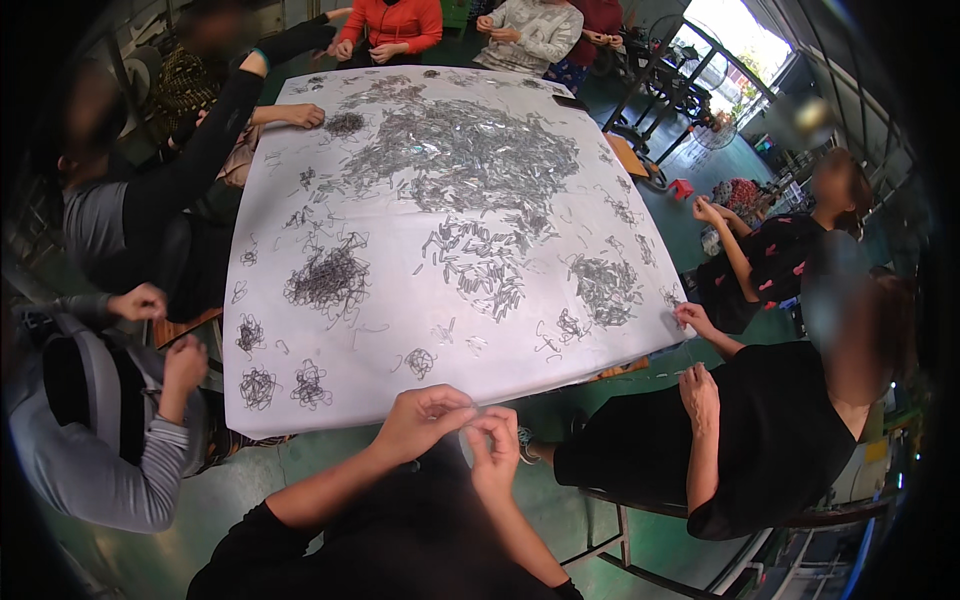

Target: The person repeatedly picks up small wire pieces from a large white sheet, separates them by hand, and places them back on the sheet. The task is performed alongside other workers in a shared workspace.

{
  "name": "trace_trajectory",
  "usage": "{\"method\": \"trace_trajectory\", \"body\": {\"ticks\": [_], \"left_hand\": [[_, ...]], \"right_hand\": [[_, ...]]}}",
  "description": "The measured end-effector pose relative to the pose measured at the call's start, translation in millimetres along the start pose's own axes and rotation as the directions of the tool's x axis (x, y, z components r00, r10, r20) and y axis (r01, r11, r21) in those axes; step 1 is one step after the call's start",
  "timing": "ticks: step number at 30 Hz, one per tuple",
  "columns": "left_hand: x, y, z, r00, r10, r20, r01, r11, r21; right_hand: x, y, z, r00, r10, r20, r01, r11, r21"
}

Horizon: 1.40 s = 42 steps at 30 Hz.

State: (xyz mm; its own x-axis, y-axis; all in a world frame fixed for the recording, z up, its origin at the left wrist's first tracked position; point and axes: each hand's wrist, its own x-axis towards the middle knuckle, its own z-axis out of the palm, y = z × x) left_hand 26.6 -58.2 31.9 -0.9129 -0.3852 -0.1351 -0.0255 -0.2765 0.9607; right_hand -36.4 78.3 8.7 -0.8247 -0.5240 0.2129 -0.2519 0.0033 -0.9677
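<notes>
My left hand (pixel 424 418) and my right hand (pixel 492 448) meet at the table's near edge, fingertips pinched together. Whatever lies between them is too small to make out. Just beyond my left hand is a small cluster of thin, dark, bent wire pieces (pixel 420 362). More of these wires form a larger tangled heap (pixel 328 278) farther left on the white-covered table (pixel 540 365). Short, shiny, narrow strips (pixel 485 268) lie scattered at the middle, joining a broad pile of similar pieces (pixel 470 150) toward the far side.
Several people sit around the table; a person in black (pixel 770 430) is close on my right, and one in grey sleeves (pixel 150 470) on my left. Another pile (pixel 605 290) lies on the right. A dark phone (pixel 570 103) rests at the far right corner.
</notes>
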Motion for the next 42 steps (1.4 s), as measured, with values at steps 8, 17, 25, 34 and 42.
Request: {"method": "trace_trajectory", "body": {"ticks": [8, 17, 25, 34, 42], "left_hand": [[-21.9, 13.4, -14.4, 0.996, -0.054, -0.074, 0.066, 0.983, 0.172], [-48.9, 4.7, -17.1, 0.9, 0.418, -0.124, -0.352, 0.865, 0.358], [-68.5, 7.5, -14.3, 0.908, 0.39, -0.157, -0.305, 0.868, 0.391], [-69.5, 3.7, -10.1, 0.867, 0.448, -0.219, -0.334, 0.847, 0.413], [-72.1, 2.1, -7.8, 0.851, 0.438, -0.29, -0.314, 0.867, 0.387]], "right_hand": [[-4.8, -13.3, 18.6, 0.999, -0.036, 0.04, 0.038, 0.998, -0.045], [-3.7, 12.9, 12.1, 0.981, -0.027, 0.19, 0.013, 0.997, 0.076], [95.2, 88.3, 74.6, 0.876, 0.035, 0.482, 0.114, 0.954, -0.276], [189.0, 122.3, 210.2, 0.575, -0.065, 0.815, 0.618, 0.688, -0.381], [203.6, 122.4, 214.8, 0.448, 0.082, 0.89, 0.757, 0.495, -0.427]]}}
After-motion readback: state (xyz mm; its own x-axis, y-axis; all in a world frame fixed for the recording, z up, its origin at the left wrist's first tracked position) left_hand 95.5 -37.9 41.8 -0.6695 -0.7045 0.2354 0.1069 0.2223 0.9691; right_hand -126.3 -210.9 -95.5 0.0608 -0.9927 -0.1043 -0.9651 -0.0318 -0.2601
